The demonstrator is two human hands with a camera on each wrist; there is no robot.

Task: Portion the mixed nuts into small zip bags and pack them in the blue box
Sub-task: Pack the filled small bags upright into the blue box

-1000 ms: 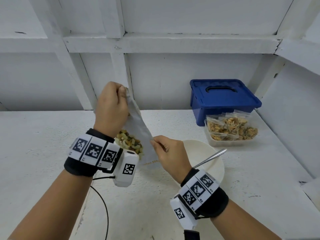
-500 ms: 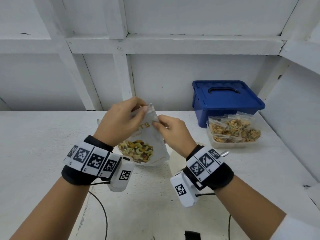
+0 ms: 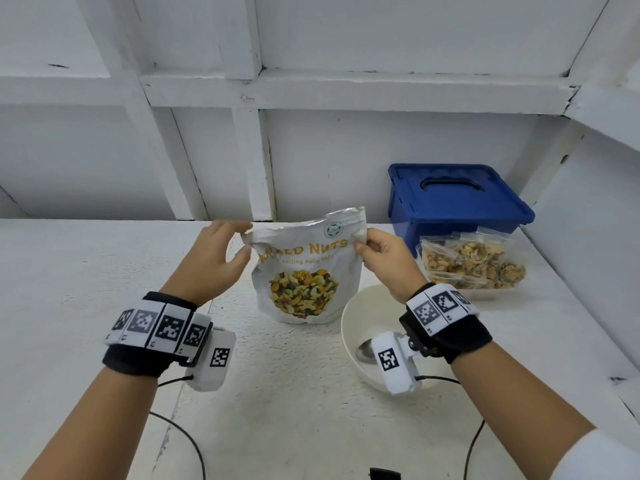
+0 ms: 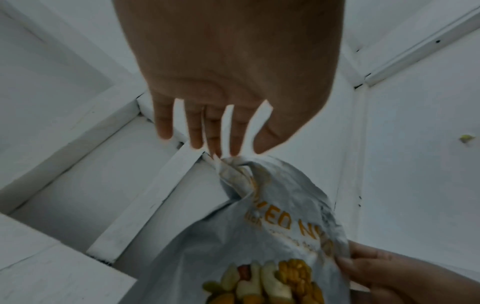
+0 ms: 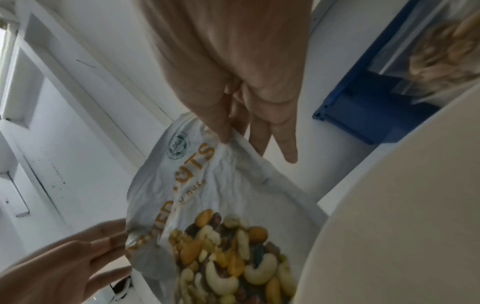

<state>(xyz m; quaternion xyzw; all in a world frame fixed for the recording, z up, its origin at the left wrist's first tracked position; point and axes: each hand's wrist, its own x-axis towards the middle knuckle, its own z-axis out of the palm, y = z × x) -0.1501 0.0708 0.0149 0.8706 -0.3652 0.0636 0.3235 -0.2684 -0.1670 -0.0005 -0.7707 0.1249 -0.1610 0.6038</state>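
A white pouch printed "Mixed Nuts" [image 3: 304,271] stands upright on the white table, held at its top by both hands. My left hand [image 3: 239,242] pinches the crumpled top left corner [image 4: 233,166]. My right hand [image 3: 362,242] pinches the top right corner [image 5: 226,142] between thumb and forefinger. To the right of the pouch sits a white bowl [image 3: 349,327] with a metal spoon [image 3: 363,351] in it, partly hidden by my right wrist. The blue box [image 3: 453,199] stands at the back right with its lid on.
A clear tray [image 3: 474,292] filled with small zip bags of nuts [image 3: 474,261] sits in front of the blue box. White panelled walls close the back and right side. Black cables [image 3: 183,441] trail over the near table.
The pouch has gone from tilted and raised to upright on the table. Both hands have moved apart to its two top corners, spreading the top flat.
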